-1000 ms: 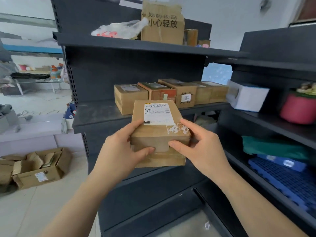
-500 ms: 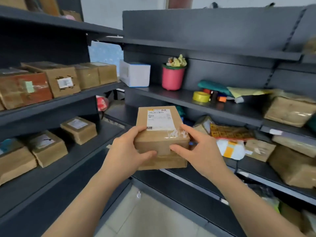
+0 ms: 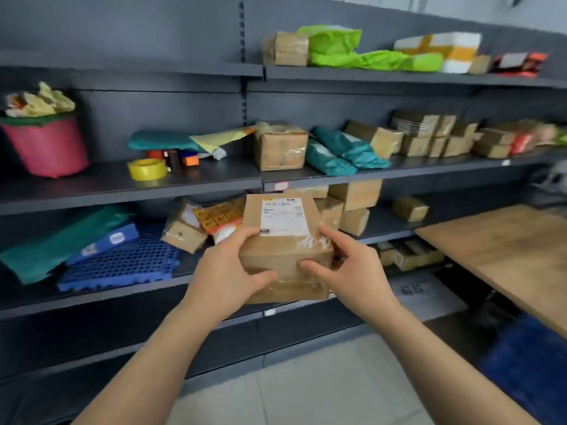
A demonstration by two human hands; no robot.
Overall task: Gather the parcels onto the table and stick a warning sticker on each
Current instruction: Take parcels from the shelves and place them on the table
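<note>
Head view: both hands hold one brown cardboard parcel [image 3: 285,256] in the air at chest height, in front of dark metal shelving [image 3: 129,188]. The left hand [image 3: 227,271] grips its left near corner, thumb curled across the front face and fingers on the top edge. The right hand [image 3: 349,271] grasps the right side the same way, thumb on the front face and forefinger laid on the top, over a patch of wrinkled clear tape. The parcel is off the shelf and not on the wooden table [image 3: 506,250], which juts in at the right, well apart from it.

A white shipping label [image 3: 283,217] covers most of the parcel's top; it carries a barcode and rows of print (too blurred to read), plus a small dark tag at its lower left corner.

On the shelves, a pink bucket [image 3: 46,145] stands left, a yellow tape roll [image 3: 148,169] lies near the middle, and teal mailer bags [image 3: 343,151] lean beside more brown boxes. A sheet of yellow-and-orange stickers [image 3: 219,217] lies partly hidden behind the held parcel. The table's far side is cut off by the frame edge, and the far right of the shelving is smeared.
</note>
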